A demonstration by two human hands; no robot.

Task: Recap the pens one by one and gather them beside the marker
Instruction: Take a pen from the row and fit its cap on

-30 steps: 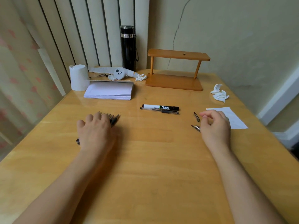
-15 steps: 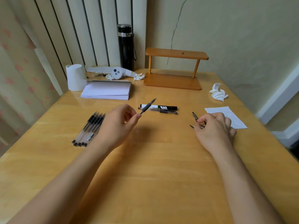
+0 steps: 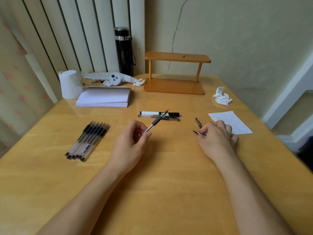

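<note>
My left hand (image 3: 130, 143) pinches an uncapped clear pen (image 3: 155, 122) with a black grip, its tip pointing up and right toward the marker. The white and black marker (image 3: 159, 113) lies at the table's middle, with one capped pen (image 3: 169, 118) touching its near side. Several uncapped pens (image 3: 88, 139) lie in a row at the left. My right hand (image 3: 218, 138) closes on pen caps (image 3: 199, 133) on the table; one more cap (image 3: 198, 122) lies just beyond it. How many caps the hand covers is hidden.
A white paper sheet (image 3: 230, 122) lies right of my right hand, a crumpled tissue (image 3: 221, 98) beyond it. At the back stand a wooden shelf (image 3: 174, 85), a black flask (image 3: 124, 51), a notepad (image 3: 104, 99) and a paper roll (image 3: 70, 83).
My left hand lifted one pen from the row at the left and carried it right, toward the middle. My right hand stayed on the caps and closed on them.
</note>
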